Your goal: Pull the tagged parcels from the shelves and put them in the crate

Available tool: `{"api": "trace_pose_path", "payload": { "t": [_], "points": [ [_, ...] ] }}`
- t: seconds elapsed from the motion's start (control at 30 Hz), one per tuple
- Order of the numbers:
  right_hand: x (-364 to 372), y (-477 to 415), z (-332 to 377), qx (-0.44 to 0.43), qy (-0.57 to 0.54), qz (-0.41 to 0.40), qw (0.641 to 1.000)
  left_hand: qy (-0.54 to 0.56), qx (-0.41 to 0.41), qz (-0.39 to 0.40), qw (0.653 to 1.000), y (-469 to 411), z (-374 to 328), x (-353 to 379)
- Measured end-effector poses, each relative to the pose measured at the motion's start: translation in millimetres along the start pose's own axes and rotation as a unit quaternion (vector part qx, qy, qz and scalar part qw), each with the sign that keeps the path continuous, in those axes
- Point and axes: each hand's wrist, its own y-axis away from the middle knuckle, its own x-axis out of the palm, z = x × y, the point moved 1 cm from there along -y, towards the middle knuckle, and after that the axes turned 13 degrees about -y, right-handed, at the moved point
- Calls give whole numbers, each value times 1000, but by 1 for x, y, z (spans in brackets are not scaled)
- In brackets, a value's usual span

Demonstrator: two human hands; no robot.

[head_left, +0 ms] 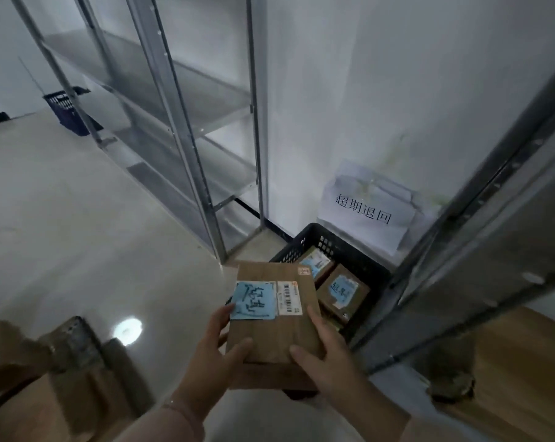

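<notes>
In black crate (296,250) by wall (365,90): two tagged parcels (344,293). Left grip (217,342) and right grip (325,352) clasping third parcel (269,336) over pale floor (94,234).

My view is dim and cool, a bluish grey, with the white wall (397,90) at upper right the brightest area and one round glare spot (128,330) on the glossy floor (78,218) at lower left. The wide lens bends the shelf uprights (171,106) outward toward the frame edges, and I get soft blur in both lower corners, while the parcel (269,333) at bottom centre reads fairly sharp, shadow beneath it.
</notes>
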Motion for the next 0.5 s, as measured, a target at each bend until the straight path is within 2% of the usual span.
{"api": "trace_pose_path", "payload": {
  "t": [0.2,0.33,0.5],
  "points": [
    [-10,-78,-8,41,12,-38,998,-15,8,48,999,-113,2,23],
    [-13,-132,-14,64,0,-127,990,-35,-4,110,993,-195,5,47],
    [-12,-192,-29,87,-3,-214,973,-68,19,181,981,-287,8,89]
  ]
}}
